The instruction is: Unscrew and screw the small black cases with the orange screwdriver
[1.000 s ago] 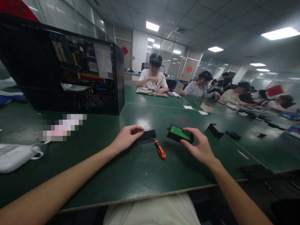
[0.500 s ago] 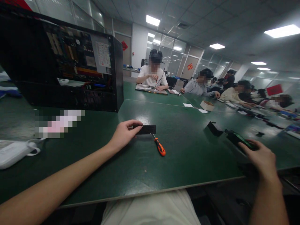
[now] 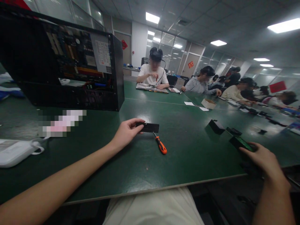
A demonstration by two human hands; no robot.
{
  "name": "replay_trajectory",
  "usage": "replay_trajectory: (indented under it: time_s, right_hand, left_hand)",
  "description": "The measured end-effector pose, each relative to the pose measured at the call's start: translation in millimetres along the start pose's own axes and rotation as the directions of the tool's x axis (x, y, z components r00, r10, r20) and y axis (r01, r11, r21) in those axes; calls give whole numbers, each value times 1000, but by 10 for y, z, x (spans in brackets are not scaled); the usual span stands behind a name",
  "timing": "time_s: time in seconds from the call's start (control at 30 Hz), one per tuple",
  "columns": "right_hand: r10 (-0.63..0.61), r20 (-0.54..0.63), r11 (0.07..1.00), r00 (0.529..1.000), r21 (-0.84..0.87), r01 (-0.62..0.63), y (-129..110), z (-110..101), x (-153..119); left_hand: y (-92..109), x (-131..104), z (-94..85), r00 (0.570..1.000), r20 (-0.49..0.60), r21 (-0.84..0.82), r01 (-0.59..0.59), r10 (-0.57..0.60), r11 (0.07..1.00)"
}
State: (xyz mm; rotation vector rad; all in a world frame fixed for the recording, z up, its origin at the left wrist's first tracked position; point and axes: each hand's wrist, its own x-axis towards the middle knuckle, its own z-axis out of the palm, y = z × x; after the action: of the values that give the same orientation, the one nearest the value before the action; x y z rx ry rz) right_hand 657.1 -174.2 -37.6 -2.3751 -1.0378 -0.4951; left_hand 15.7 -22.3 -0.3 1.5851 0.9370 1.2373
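Two parts were clamped in fingers: left hand [image 3: 125, 133] held a flat black panel [image 3: 152, 128] at eleven o'clock from the orange-handled screwdriver [image 3: 161, 146], right hand [image 3: 263, 157] a black housing [image 3: 236, 144] at three o'clock. Edge grips appeared advisable, sparing the green circuit board [image 3: 245, 144].

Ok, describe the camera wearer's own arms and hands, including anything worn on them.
The left hand and right hand are ungloved. The left forearm and right forearm are bare as far as the picture shows, with no sleeve, watch or bracelet visible.
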Motion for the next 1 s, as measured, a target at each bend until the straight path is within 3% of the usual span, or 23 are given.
replay_trajectory:
  time_s: [0.1, 0.2, 0.3, 0.37, 0.4, 0.5, 0.57, 0.63, 0.73, 0.87, 0.93, 1.0]
  right_hand:
    - [104, 215, 993, 971, 31, -113, -126, -116, -45]
    - [73, 144, 996, 987, 34, -79, -485, -293, -190]
    - [-89, -130, 979, 988, 172, 111, -1150, -465, -475]
    - [-233, -135, 884, 963, 384, 268, -1704, -537, -748]
    - [-319, -78, 838, 944, 443, 320, -1989, -558, -903]
    - [-593, 84, 662, 801, 616, 426, -2779, -600, -1377]
    - [-762, 163, 488, 627, 781, 390, -3192, -636, -1639]
    - [-813, 184, 405, 552, 860, 310, -3484, -681, -1822]
    - [-835, 205, 357, 511, 908, 219, -3707, -730, -1970]
    - [-849, 274, 393, 451, 899, 193, -3758, -732, -2065]
    - [-849, 291, 410, 441, 890, 201, -3730, -720, -2079]
    - [-844, 274, 416, 461, 877, 241, -3665, -708, -2042]
  left_hand:
    - [-19, 1, 6, 1000, 26, -42, 10, -9, 999]
    - [-39, 5, 14, 998, 67, -68, 10, -5, 998]
    - [-49, -10, 36, 987, 162, -62, 25, -14, 998]
    - [-57, -32, 61, 971, 236, -72, 46, -28, 996]
    - [-62, -46, 74, 963, 267, -83, 55, -31, 995]
    - [-69, -85, 99, 943, 330, -104, 66, -28, 992]
    - [-58, -105, 102, 938, 347, -100, 61, -23, 993]
    - [-33, -122, 100, 935, 353, -98, 42, -5, 994]
    - [20, -158, 104, 928, 369, -98, -7, 43, 995]
    - [103, -223, 115, 915, 384, -44, -115, 123, 992]
    - [136, -242, 108, 909, 385, 9, -177, 160, 984]
    - [153, -239, 86, 915, 358, 64, -225, 188, 972]
